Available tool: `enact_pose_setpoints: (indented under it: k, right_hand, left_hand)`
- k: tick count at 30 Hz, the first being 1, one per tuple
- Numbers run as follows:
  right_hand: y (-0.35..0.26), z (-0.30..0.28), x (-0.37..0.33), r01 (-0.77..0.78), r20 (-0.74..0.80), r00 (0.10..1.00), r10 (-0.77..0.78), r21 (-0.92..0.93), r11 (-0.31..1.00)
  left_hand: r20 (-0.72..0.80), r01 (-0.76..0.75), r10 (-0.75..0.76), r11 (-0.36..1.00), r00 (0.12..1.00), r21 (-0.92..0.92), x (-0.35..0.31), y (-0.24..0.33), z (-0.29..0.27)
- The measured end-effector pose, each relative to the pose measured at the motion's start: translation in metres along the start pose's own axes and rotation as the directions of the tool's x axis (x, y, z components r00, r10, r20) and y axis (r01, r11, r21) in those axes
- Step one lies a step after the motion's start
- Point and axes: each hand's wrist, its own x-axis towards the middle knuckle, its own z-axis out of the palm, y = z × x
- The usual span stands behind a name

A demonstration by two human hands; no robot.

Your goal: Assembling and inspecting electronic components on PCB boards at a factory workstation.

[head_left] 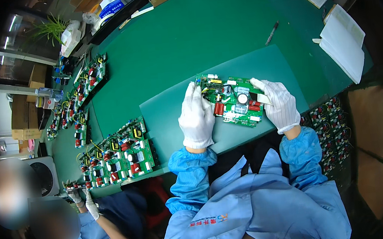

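Observation:
A green circuit board point(233, 99) lies over the mat before me, with red capacitors, a round black-and-white part and black and yellow wires on it. My left hand point(196, 116), in a white glove, grips the board's left edge, the fingers together along it. At its right edge my right hand point(278, 103), in a white striped glove, closes on the board. A small flat white piece point(263, 98) shows by the right fingers; whether it is held or part of the board I cannot tell. The fingertips are partly hidden.
Similar boards point(116, 156) stand in rows at left, with more boards point(90, 81) farther back. Several boards point(331, 133) are stacked low at right. A pen point(272, 33) and papers point(343, 42) lie at far right. A co-worker point(95, 225) in gloves handles a board at lower left.

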Motion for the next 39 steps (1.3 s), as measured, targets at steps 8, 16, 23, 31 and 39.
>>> enact_pose_setpoints:
  k: [8, 16, 23, 31, 39]
  right_hand:
    - [0.007, -0.001, -0.002, 0.004, -0.006, 1.0, -0.004, -0.024, 1.0]
    - [0.004, 0.009, -0.007, 0.026, -0.046, 0.999, -0.028, -0.032, 0.999]
    - [0.006, 0.017, -0.008, 0.054, -0.015, 0.998, -0.054, -0.023, 0.998]
    - [0.001, 0.019, -0.009, 0.016, 0.009, 1.0, -0.016, -0.03, 0.999]
    - [-0.001, 0.021, -0.01, 0.019, -0.035, 0.999, -0.02, -0.024, 1.0]
  left_hand:
    - [0.26, 0.386, -0.472, 0.192, 0.843, -0.902, -0.01, 0.009, -0.039]
    - [0.438, 0.633, -0.49, 0.36, 0.753, -0.686, -0.004, 0.029, -0.073]
    - [0.369, 0.632, -0.536, 0.471, 0.759, -0.616, -0.018, 0.027, -0.056]
    - [0.444, 0.672, -0.513, 0.462, 0.735, -0.579, -0.015, 0.033, -0.065]
    - [0.594, 0.599, -0.427, -0.141, 0.682, -0.788, -0.025, 0.001, -0.059]
